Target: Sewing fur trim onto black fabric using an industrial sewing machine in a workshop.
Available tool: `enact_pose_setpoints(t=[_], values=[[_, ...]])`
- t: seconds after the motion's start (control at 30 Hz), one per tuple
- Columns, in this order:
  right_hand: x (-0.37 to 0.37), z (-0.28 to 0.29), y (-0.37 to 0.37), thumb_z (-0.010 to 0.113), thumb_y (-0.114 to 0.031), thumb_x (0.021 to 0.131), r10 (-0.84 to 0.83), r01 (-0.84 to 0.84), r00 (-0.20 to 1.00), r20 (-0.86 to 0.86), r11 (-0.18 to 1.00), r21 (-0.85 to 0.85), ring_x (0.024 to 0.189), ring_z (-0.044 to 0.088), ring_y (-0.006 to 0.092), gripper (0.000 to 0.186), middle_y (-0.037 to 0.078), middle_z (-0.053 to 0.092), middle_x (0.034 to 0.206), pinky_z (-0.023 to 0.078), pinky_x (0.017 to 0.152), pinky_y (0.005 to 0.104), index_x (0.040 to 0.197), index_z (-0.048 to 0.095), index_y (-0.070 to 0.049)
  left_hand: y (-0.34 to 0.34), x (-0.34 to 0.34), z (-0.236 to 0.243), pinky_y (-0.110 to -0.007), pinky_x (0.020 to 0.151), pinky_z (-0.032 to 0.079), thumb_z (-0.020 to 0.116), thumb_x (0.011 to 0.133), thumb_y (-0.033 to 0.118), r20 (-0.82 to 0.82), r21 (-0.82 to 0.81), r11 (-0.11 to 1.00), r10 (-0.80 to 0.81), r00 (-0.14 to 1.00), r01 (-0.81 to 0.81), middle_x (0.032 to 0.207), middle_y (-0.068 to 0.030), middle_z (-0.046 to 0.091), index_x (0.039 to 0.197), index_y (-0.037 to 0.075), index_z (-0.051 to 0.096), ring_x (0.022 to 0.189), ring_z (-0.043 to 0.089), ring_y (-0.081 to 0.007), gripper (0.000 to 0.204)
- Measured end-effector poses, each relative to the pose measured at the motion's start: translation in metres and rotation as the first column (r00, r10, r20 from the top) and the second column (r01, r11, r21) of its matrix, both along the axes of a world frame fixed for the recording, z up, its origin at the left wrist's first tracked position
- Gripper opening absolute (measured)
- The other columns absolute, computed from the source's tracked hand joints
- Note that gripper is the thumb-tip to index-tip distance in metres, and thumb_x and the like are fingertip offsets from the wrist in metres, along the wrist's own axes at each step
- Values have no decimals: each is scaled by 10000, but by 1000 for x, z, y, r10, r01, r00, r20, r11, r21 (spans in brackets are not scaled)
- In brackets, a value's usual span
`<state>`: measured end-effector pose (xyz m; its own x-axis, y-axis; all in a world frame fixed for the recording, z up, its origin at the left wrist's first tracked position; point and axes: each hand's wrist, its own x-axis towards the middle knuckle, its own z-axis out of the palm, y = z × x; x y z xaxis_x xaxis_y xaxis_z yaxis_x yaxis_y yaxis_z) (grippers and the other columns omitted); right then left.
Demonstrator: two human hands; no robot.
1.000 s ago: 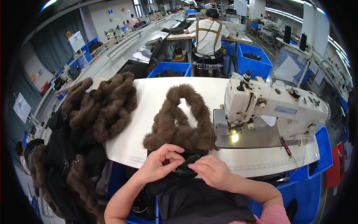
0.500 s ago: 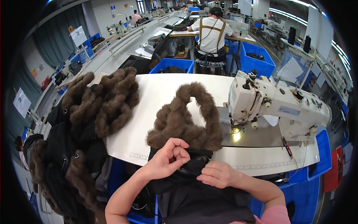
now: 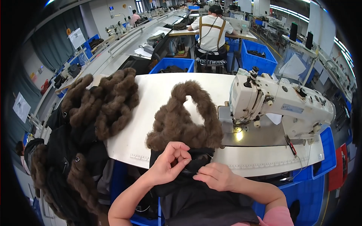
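Note:
A loop of brown fur trim (image 3: 206, 116) lies on the white table, attached to black fabric (image 3: 203, 203) that hangs over the front edge. Just below the fur, my left hand (image 3: 174, 162) has curled fingers gripping the black fabric. My right hand (image 3: 213, 176), lower and to its right, pinches the same fabric, near what may be a zipper. The white sewing machine (image 3: 286, 101) stands to the right, its lamp lit, with red-handled snips (image 3: 289, 147) on its bed.
A pile of fur-trimmed black garments (image 3: 81, 132) covers the left side. Blue bins (image 3: 322, 147) stand beside and under the white table (image 3: 132, 143). Another bin (image 3: 260, 64) is farther back, where a co-worker (image 3: 211, 34) sits facing away at another bench. Racks line both sides.
My left hand first rose slightly and moved right, then came down a little. My right hand moved down to a lower grip. The fur loop shifted a little with the fabric.

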<state>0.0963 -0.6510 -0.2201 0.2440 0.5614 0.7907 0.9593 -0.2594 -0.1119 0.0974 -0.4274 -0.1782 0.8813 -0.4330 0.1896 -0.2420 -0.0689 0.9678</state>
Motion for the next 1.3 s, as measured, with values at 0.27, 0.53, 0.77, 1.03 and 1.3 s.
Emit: enact_pose_setpoints(t=[0.27,0.53,0.77,1.03,1.3], values=[[-3,-3,1,700,-110,735,-25,30,984,178,999,-26,776,562,187,224,54,598,963,504,660,300,950,678,-48,-1,0,5,-181,643,421,608,927,31,-54,78,997,16,998,-12,863,19,586,1106,46,550,741,526,-29,188],[-4,4,1,726,-29,716,19,18,982,-188,980,197,784,587,179,252,24,627,934,486,634,289,957,676,-84,-19,-7,26,-222,569,456,771,811,131,-2,376,918,138,990,-127,741,-9,613,914,17,632,616,528,-56,208],[50,47,0,682,-68,761,63,-68,996,-69,995,-68,982,594,214,298,34,625,961,437,922,361,1049,614,-101,-18,-4,39,-267,596,483,789,791,198,205,588,779,115,972,-216,752,-50,646,820,3,652,629,570,-90,240],[69,58,17,708,-198,779,-18,-93,957,-289,926,-366,1007,592,242,462,54,607,1010,456,905,376,1202,550,-103,2,-3,31,-252,567,450,790,789,163,97,490,861,99,990,-134,704,-29,604,800,17,662,596,538,-80,194],[83,73,47,746,-316,737,-316,77,921,-228,721,-688,802,675,293,947,196,652,852,542,686,393,1494,247,-43,-20,-4,51,-278,595,471,789,792,256,210,717,665,78,974,-208,755,-52,642,798,41,676,632,590,-137,243]])
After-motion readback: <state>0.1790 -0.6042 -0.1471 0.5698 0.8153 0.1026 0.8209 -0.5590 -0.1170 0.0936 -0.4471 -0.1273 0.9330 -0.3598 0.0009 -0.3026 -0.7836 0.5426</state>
